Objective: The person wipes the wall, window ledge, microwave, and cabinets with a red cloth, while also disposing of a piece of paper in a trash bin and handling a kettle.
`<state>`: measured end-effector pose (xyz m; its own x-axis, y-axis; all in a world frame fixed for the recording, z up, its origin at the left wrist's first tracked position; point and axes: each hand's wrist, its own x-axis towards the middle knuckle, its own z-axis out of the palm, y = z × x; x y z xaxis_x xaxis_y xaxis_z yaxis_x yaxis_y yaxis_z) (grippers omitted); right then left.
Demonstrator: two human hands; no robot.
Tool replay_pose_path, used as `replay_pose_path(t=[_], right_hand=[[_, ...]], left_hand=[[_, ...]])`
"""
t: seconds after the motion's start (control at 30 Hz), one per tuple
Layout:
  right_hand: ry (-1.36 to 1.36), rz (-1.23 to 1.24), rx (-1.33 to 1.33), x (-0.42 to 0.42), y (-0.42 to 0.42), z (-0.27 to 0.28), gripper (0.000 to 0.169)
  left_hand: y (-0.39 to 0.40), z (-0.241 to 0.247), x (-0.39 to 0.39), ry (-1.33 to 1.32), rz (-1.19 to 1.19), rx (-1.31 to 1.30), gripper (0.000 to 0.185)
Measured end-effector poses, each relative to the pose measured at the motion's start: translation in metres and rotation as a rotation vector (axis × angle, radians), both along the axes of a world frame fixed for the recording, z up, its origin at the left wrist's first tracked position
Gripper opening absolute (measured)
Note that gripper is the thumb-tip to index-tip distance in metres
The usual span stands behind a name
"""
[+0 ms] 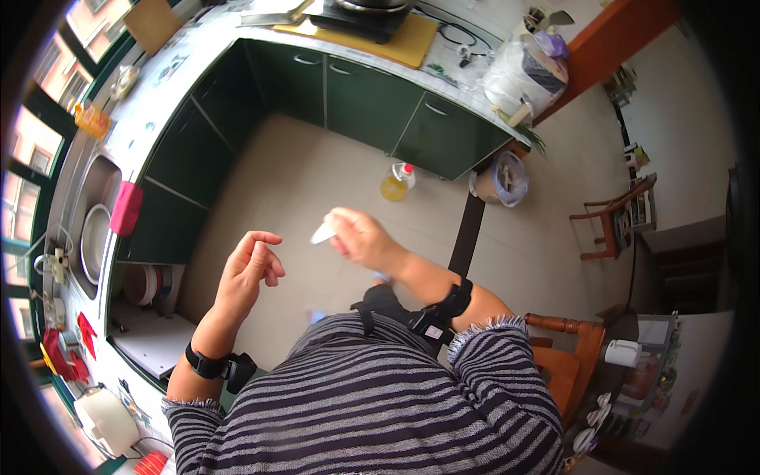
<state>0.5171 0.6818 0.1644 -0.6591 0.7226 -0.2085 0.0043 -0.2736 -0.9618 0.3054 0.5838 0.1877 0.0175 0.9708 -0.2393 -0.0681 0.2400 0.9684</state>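
My right hand is closed around a small white object, whose rounded, flat end sticks out to the left; what exactly it is cannot be told. Over the tiled floor, to the left of it, my left hand is raised with bent fingers apart and nothing in it. A clear plastic bottle with a red cap and yellow liquid, probably cooking oil, stands on the floor beyond my right hand, near the green cabinets.
Green cabinets run beneath the counter ahead and at left. A lined trash bin stands at their right end. The sink is at left, with a pink cloth over its edge. A wooden chair is close at right.
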Motion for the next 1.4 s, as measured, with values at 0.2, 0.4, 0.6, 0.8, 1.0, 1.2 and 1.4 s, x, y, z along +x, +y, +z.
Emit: replay_pose_path(t=[0.2,0.4,0.6,0.8,1.0,1.2,1.4], right_hand=[[-0.019,-0.461,-0.213,0.165,0.055,-0.032,0.034],[0.072,-0.946,-0.304,0.363,0.099,-0.073,0.03],[-0.023,-1.309,-0.329,0.5,0.132,-0.083,0.022],[0.076,-1.384,-0.389,0.593,0.221,-0.124,0.019],[0.029,-1.409,-0.474,0.662,0.298,-0.145,0.023],[-0.058,-1.39,-0.497,0.72,0.353,-0.165,0.019],[-0.236,-1.261,-0.575,0.786,0.403,-0.232,0.019]], left_hand=[[0.063,-0.001,0.073,0.045,-0.02,0.022,0.032],[0.179,-0.007,0.23,0.049,-0.288,0.053,0.032],[0.27,-0.014,0.376,0.059,-0.63,0.012,0.034],[0.363,-0.036,0.468,0.127,-0.844,-0.004,0.035],[0.462,-0.038,0.546,0.065,-0.895,-0.032,0.036],[0.534,-0.041,0.611,0.083,-0.949,-0.039,0.034],[0.559,-0.047,0.67,0.115,-0.834,-0.125,0.032]])
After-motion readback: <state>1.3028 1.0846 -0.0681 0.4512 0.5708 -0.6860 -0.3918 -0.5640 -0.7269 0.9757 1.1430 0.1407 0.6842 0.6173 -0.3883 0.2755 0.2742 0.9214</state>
